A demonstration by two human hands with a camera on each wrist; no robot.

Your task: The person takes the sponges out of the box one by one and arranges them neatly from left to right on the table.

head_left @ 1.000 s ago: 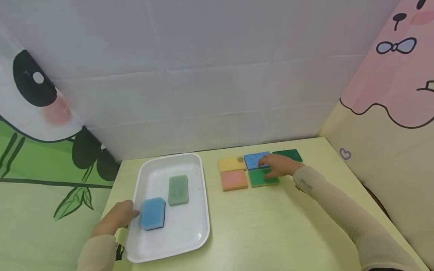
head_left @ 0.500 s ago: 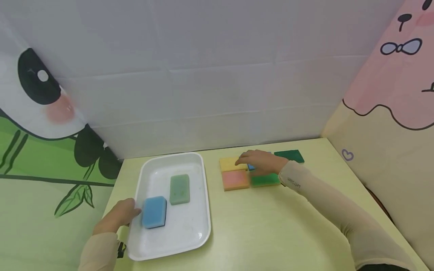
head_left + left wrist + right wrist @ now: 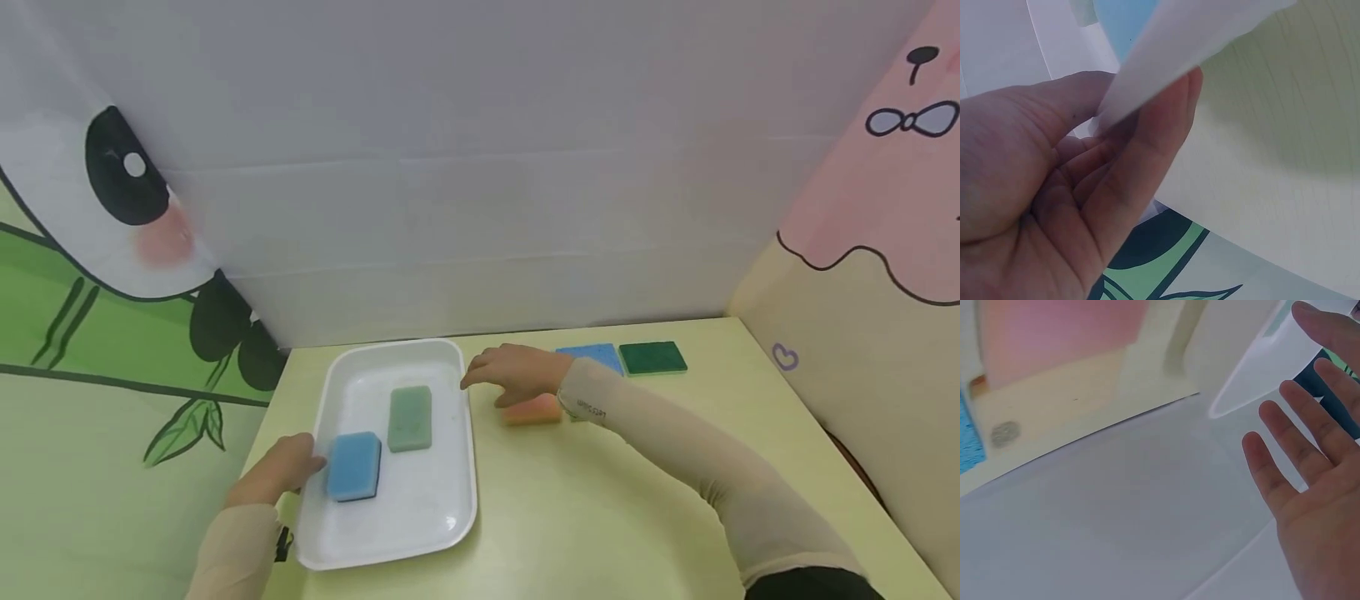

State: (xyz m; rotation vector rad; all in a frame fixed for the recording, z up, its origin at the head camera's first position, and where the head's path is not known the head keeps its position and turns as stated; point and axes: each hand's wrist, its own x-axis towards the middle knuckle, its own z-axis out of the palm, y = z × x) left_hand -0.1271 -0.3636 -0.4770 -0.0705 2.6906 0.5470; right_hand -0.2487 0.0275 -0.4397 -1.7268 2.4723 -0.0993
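My left hand grips the left rim of a white tray, thumb inside and fingers underneath, as the left wrist view confirms. In the tray lie a blue sponge with a dark underside and a pale green sponge. My right hand hovers near the tray's right rim, fingers spread and holding nothing in the right wrist view. Below it shows a pink-and-orange sponge, partly covered. The yellow sponge is hidden by the hand in the head view.
Right of the hand lie a blue sponge, partly behind the sleeve, and a dark green pad. A sliver of another green one shows under the forearm. The pale yellow table meets a white wall sheet at the back.
My right hand has moved left, from over the blue and green sponges past the yellow one to the tray's right edge. My left hand stays on the rim. The head view has shifted slightly.
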